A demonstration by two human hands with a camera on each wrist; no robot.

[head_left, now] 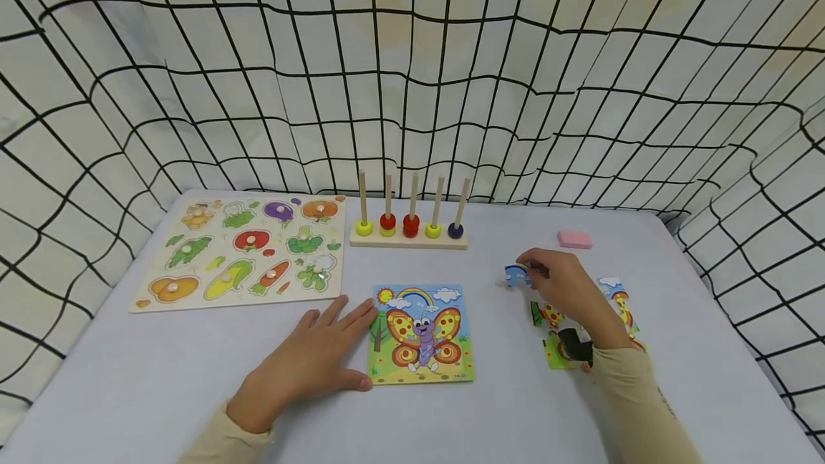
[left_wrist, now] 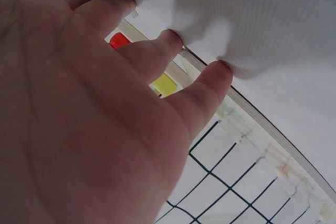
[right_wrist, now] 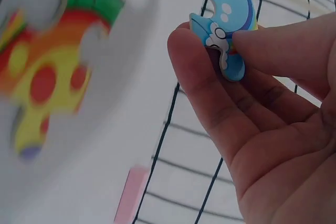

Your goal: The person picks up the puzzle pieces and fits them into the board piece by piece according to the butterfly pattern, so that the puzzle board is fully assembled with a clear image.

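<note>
My left hand (head_left: 316, 356) lies with straight, spread fingers on the table, its fingertips and thumb at the left edge of a square butterfly picture board (head_left: 422, 339). In the right wrist view, my right hand (right_wrist: 273, 103) pinches a light blue jigsaw piece (right_wrist: 227, 11) between thumb and index finger. The head view has this right hand (head_left: 563, 288) a little above the table, right of the butterfly board. Loose jigsaw pieces (head_left: 556, 358) lie below and beside the right wrist, partly hidden by it.
A knobbed vegetable puzzle board (head_left: 222, 240) lies at the left. Behind the butterfly board stands a wooden peg rack (head_left: 409, 242) with coloured rings. A pink block (head_left: 574, 239) lies at the back right. Black netting (head_left: 445, 77) over white cloth surrounds the table.
</note>
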